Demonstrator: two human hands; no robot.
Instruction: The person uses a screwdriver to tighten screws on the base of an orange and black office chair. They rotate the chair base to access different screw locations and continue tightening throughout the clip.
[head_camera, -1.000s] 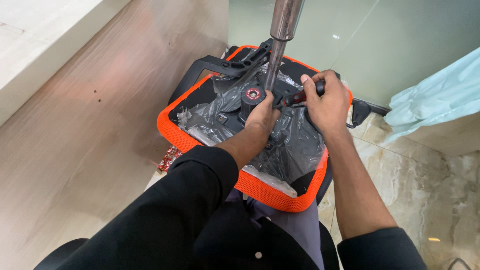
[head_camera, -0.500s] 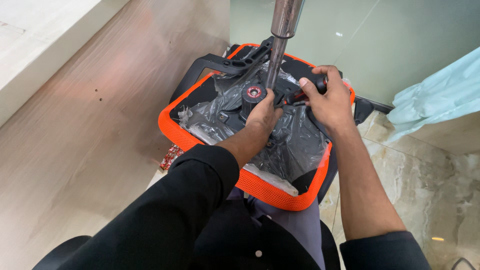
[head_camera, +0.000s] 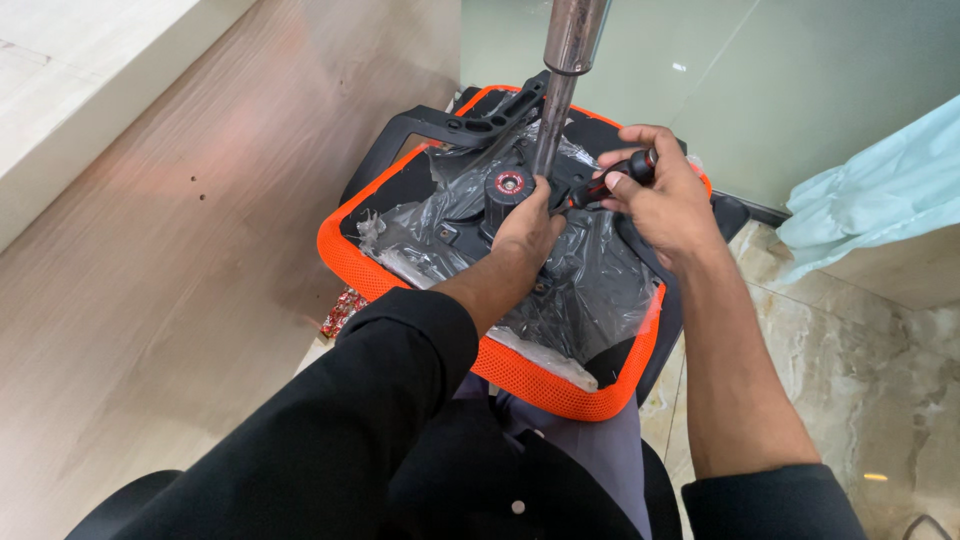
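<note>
An upturned office-chair seat (head_camera: 520, 375) w/ orange mesh edging is propped against the person's lap, its underside up and covered in crinkled clear plastic wrap (head_camera: 590, 290). The black tilt mechanism (head_camera: 490, 200) sits at the centre, w/ a red-ringed knob (head_camera: 509, 184) on it and the chrome gas-lift cylinder (head_camera: 560, 90) rising from it toward the camera. The left hand (head_camera: 525, 228) is pressed down on the mechanism just below the knob, fingers curled onto the plate; whether anything is pinched under it can't be told. The right hand (head_camera: 665, 200) is closed around a black-and-red-handled screwdriver (head_camera: 615, 178), tip aimed at the mechanism beside the cylinder base; the tip itself is hidden.

Judged for the fastening in hand: the driver should be kept square to the fastener, the plate held flat by the left hand so holes stay aligned, and loose plastic kept clear of the thread. The black armrest bracket (head_camera: 450, 125) lies at the far edge.
</note>
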